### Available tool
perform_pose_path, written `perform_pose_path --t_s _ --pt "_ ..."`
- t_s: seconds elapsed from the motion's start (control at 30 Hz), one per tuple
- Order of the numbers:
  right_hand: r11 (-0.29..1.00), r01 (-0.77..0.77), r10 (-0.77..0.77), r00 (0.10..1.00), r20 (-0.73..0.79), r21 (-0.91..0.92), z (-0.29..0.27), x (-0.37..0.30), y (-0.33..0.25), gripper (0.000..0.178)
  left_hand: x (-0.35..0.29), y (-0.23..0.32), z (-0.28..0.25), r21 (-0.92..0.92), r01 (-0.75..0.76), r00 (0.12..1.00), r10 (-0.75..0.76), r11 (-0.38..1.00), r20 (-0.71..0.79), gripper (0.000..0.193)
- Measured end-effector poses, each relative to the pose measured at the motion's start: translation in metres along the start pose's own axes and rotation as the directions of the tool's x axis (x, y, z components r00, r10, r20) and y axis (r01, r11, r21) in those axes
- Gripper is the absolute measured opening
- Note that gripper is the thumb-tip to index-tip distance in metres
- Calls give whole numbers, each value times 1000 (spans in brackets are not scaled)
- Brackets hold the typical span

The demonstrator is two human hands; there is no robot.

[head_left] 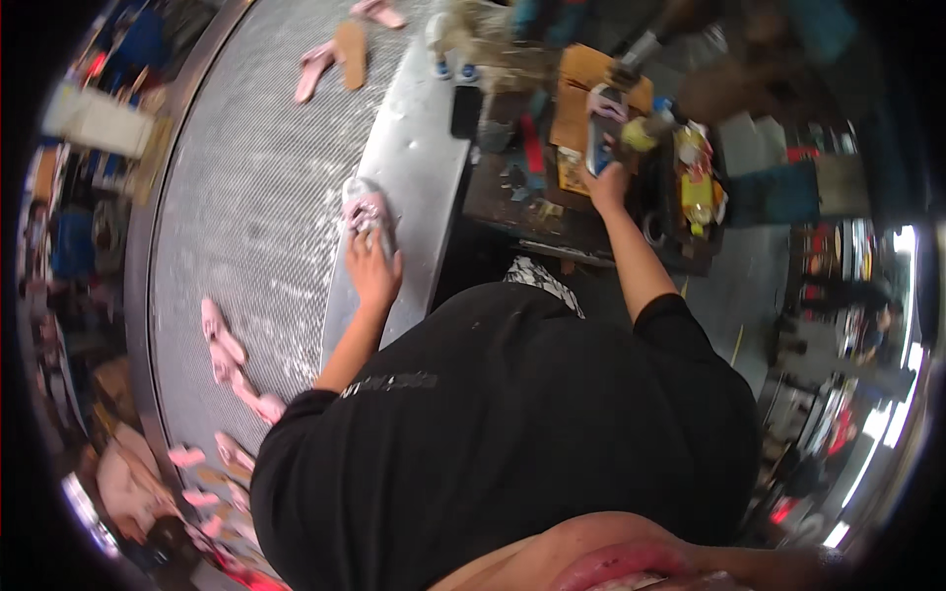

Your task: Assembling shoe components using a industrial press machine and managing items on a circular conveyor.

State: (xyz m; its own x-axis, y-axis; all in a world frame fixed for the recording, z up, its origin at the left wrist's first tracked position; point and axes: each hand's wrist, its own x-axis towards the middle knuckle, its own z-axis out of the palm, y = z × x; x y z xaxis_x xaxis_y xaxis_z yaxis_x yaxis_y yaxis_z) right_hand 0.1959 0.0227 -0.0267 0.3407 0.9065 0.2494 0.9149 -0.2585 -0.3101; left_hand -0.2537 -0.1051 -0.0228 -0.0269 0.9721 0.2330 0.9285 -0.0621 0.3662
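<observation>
A pink slide sandal [365,209] on a grey shoe last lies on the metal ledge to the left. My left hand [372,271] is at its heel end, with the fingers over it and the thumb along the side. Across to the right, my right hand [608,185] grips the heel end of another last, which carries a second pink sandal [608,105]. This one is held over the dark workbench, close to a machine's metal arm [636,59] and brown cardboard [569,123]. My right fingers are partly hidden.
Left of the ledge [409,172] runs a grey mesh conveyor [256,187] with several pink sandals [224,340] and a tan sole [351,56]. A black phone-like slab [466,111] lies on the ledge. A yellow bottle [697,187] stands at the right of the bench [493,202].
</observation>
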Motion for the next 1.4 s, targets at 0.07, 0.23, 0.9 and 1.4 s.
perform_pose_path --t_s 0.07,0.23,0.9,1.4 --pt "985 171 -169 977 -133 4 14 5 16 50 2 1 3 6 26 998 -26 1000 58 53" --pt "971 188 -177 981 -85 146 1 11 36 64 0 -10 20 -82 -48 999 46 995 -27 38" --pt "995 -86 89 994 -65 47 -24 15 11 64 -138 -434 -24 189 967 229 -909 171 -349 68" --pt "692 -72 128 991 -24 719 -36 -157 -127 73 -58 -256 0 -685 -204 733 -573 -700 366 31"
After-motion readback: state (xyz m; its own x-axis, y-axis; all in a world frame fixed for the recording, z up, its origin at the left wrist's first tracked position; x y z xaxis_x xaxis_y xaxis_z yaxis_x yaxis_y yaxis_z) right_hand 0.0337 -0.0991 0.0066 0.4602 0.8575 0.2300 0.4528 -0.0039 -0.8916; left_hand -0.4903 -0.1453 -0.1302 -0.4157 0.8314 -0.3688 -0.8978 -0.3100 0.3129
